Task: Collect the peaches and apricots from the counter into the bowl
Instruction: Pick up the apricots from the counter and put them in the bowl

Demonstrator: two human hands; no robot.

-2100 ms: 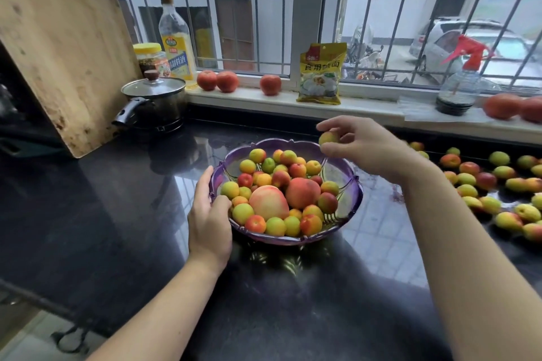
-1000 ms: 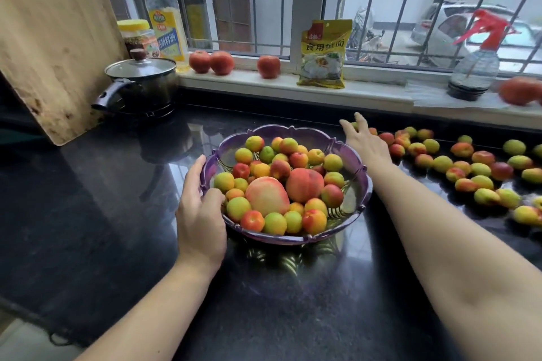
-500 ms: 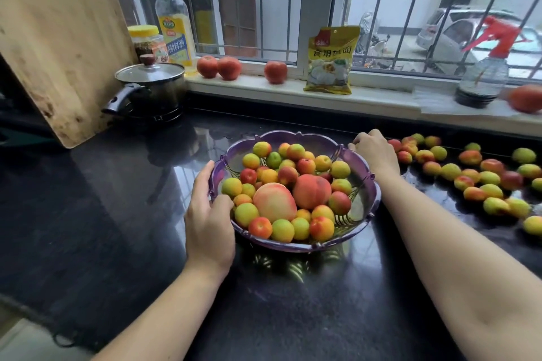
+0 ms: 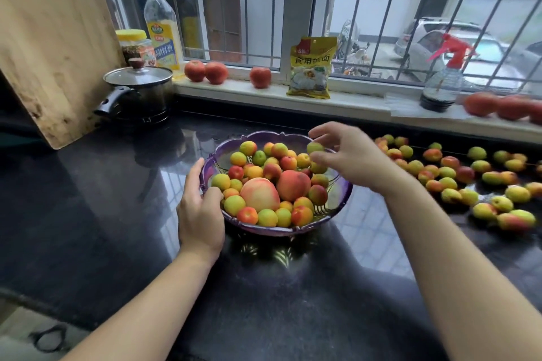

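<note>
Bowl (image 4: 340,193) gripped by left hand (image 4: 199,211), right hand (image 4: 352,161) pinching apricot (image 4: 314,148) — half hidden, blurred.

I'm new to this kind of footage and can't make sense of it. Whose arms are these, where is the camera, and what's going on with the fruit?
There is no machine: a person wears one camera on the head, looking down at their own arms. The left hand grips the rim of the purple bowl, already heaped with apricots and two peaches. The right hand pinches a small greenish apricot over the bowl's far edge. Many more loose apricots lie on the black counter to the right. A pot stands behind on the left.
</note>
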